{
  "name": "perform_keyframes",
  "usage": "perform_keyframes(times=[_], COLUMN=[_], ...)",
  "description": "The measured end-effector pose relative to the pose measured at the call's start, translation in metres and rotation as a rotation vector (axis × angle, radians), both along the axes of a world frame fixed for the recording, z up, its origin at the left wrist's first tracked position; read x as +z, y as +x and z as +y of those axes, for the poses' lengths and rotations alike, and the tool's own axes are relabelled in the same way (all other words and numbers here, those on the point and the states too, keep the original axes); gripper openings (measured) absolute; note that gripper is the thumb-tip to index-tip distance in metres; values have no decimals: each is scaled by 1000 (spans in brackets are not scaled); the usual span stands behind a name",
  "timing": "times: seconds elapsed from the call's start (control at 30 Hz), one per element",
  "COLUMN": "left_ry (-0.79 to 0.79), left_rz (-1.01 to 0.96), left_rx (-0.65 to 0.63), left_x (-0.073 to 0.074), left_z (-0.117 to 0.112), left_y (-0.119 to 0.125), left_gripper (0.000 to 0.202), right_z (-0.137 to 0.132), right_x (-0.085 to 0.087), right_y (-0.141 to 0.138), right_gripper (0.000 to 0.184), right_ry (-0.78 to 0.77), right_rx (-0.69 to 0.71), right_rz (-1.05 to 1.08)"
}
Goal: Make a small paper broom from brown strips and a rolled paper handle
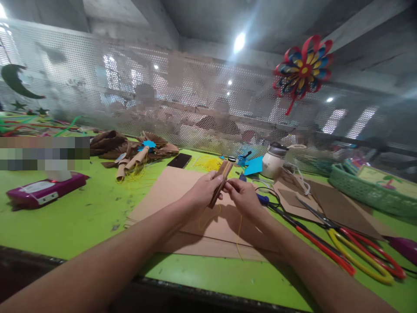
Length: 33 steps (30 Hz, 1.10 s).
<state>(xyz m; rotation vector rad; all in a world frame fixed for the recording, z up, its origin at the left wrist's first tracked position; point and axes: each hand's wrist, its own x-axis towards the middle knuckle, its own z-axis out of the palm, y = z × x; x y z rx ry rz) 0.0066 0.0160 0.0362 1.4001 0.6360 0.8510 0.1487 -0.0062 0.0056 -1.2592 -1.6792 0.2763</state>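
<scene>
My left hand (206,189) is closed around a narrow bundle of folded brown paper (216,198), held tilted above the work surface. Beside it, the fingers of my right hand (243,194) are pinched together against the bundle's right side. A thin yellow thread (240,237) trails down below my right hand, and part of it loops beneath the bundle; its upper end is hidden by my fingers. Under both hands lie large light-brown paper sheets (172,187).
On the green table (97,226) are red- and yellow-handled scissors (352,248), a phone (180,161), a purple power strip (48,190), a white jar (273,161), and a green basket (371,193). Yellow thread (211,163) and brown paper flowers (138,156) lie farther back. A paper flower (304,69) hangs above.
</scene>
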Motion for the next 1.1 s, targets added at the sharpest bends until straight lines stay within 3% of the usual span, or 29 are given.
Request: perform_keyframes(times=[0.43,0.73,0.97,1.1], left_ry=[-190,-230,-148,-96], left_rz=[-288,-363,-248,-225], left_rx=[3,-10,132,128], left_x=[9,14,12,5], left_z=[11,10,11,12], left_y=[-7,-9,-9,-6], left_gripper=[10,7,7,6], right_z=[-6,-19,-38,-49], right_x=[-7,-11,-2,12], right_y=[-13,-32,-39,-36], right_gripper=[23,23,26,23], right_ry=[-6,-195,-318,-322], right_rx=[-13,245,359,461], right_rz=[-123,-153,-173,-322])
